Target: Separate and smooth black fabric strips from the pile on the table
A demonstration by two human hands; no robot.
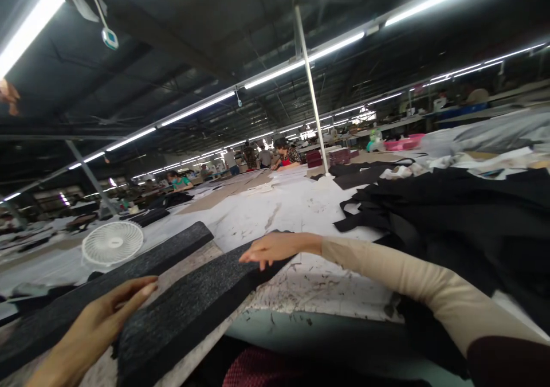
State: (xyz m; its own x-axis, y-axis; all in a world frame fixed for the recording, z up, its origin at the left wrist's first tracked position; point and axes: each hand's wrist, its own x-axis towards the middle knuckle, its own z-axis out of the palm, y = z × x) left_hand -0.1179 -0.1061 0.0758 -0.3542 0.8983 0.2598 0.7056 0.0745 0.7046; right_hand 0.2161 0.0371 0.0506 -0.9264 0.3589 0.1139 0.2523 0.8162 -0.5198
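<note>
A long charcoal-grey fabric stack with black sides lies slantwise on the table in front of me. My right hand is over its far end, fingers stretched out and slightly bent, the fingertips at the top surface. At the stack's near left side is my left hand, fingers extended and thumb apart, with nothing visible in it. Whether either hand presses on the cloth I cannot tell. A second similar dark stack runs alongside, further left, with a strip of pale tabletop between the two.
A white round fan grille stands beyond the second stack. Black cloth pieces are heaped on the right. White sheeting with dark scraps covers the table, and a white pole rises from it. Several people work further back.
</note>
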